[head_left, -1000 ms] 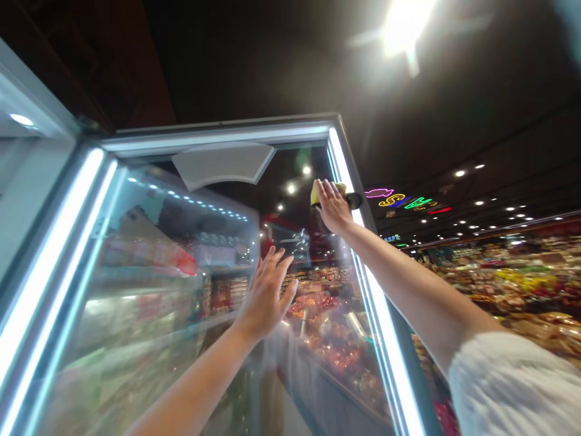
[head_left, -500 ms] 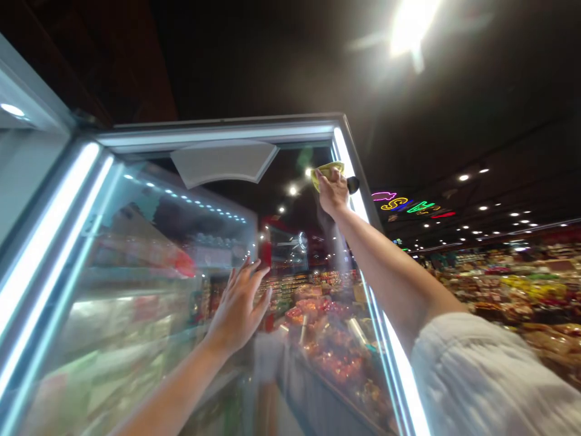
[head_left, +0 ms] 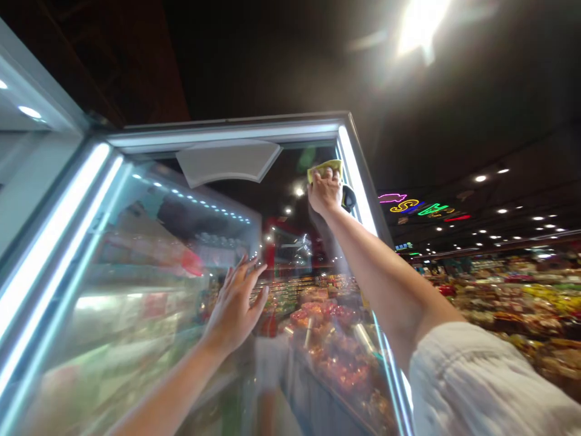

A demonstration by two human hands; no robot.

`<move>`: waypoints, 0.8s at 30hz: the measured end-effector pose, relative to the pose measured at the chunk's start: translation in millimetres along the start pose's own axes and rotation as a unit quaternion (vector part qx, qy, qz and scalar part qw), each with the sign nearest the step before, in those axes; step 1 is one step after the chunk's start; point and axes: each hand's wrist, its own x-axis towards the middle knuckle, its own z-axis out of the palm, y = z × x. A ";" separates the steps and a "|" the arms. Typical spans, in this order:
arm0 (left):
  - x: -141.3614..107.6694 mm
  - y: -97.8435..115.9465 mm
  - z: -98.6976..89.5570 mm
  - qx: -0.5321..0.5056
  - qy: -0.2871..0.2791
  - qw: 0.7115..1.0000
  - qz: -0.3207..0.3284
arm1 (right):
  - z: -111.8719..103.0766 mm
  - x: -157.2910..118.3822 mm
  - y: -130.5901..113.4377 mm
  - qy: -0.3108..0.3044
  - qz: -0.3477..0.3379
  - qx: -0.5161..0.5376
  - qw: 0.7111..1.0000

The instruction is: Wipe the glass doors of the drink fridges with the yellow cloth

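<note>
My right hand (head_left: 325,192) is raised near the upper right corner of a glass door (head_left: 290,242), its fingers bent over a yellow cloth (head_left: 325,169) pressed on the glass. Just right of that hand is a small dark round object (head_left: 348,198) beside the lit frame (head_left: 356,169). Lower and to the left, my left hand (head_left: 238,303) has its fingers spread on or close to the glass and holds nothing. A pale curved panel (head_left: 229,162) shows at the top of the door.
Bright light strips (head_left: 54,224) run along the left side. Colored neon signs (head_left: 420,207) and ceiling lights lie beyond the door at right, above displays of packaged goods (head_left: 512,290). A cabinet edge (head_left: 36,79) is at upper left.
My right hand and the cloth have moved slightly left, away from the door's right frame, showing more of the dark round object. My left hand stays spread at nearly the same place.
</note>
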 end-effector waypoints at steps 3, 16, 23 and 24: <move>3.1 -5.9 1.3 0.031 0.003 1.000 0.007 | -2.0 -34.2 6.7 -0.014 -0.166 0.008 0.986; 29.4 -10.9 12.9 0.124 -0.009 0.992 -0.009 | 7.5 -47.7 -5.1 -0.035 -0.299 0.051 0.952; 22.4 -54.3 -2.7 0.149 -0.005 0.989 -0.004 | 9.8 -32.6 20.7 0.060 -0.166 0.040 0.984; 23.2 -59.1 -4.4 0.151 -0.008 0.988 -0.010 | 14.2 -25.7 8.9 0.066 -0.142 0.038 0.987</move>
